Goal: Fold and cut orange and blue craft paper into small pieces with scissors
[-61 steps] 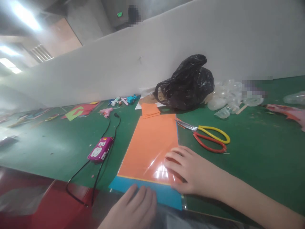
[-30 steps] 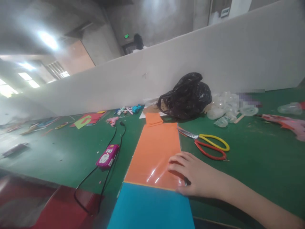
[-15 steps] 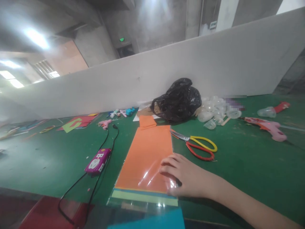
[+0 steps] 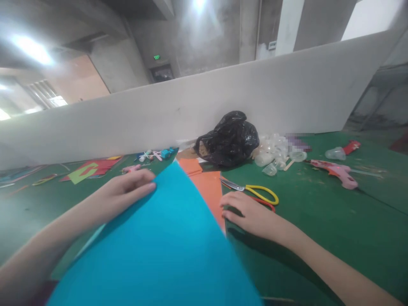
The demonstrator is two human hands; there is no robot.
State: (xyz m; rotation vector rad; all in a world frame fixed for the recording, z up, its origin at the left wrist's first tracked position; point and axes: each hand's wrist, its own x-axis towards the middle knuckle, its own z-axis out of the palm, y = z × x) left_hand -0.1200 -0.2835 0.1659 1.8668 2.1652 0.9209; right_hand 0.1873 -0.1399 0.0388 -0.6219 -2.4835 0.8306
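Note:
A large blue sheet of paper [image 4: 165, 250] fills the lower middle of the view, tilted up toward me. My left hand [image 4: 132, 187] grips it by the upper left edge, thumb on top and fingers closed. Behind it lies orange paper [image 4: 208, 187], which was in a clear sleeve; the blue sheet covers most of it. At its right edge rests my right hand [image 4: 247, 212], fingers curved and apart, touching the edge. Just beyond that hand are scissors [image 4: 259, 193] with yellow and red handles, partly hidden by it.
Against the white partition [image 4: 143, 119] sits a black plastic bag [image 4: 231, 142], with clear plastic cups [image 4: 270, 148] beside it. A pink glue gun [image 4: 339, 172] lies on the right of the green table [image 4: 318, 233]. Red and green paper [image 4: 86, 170] lies at the left.
My left hand has come into view with the blue sheet, raised from the bottom over the orange paper. My right hand has slid slightly up to the orange paper's edge.

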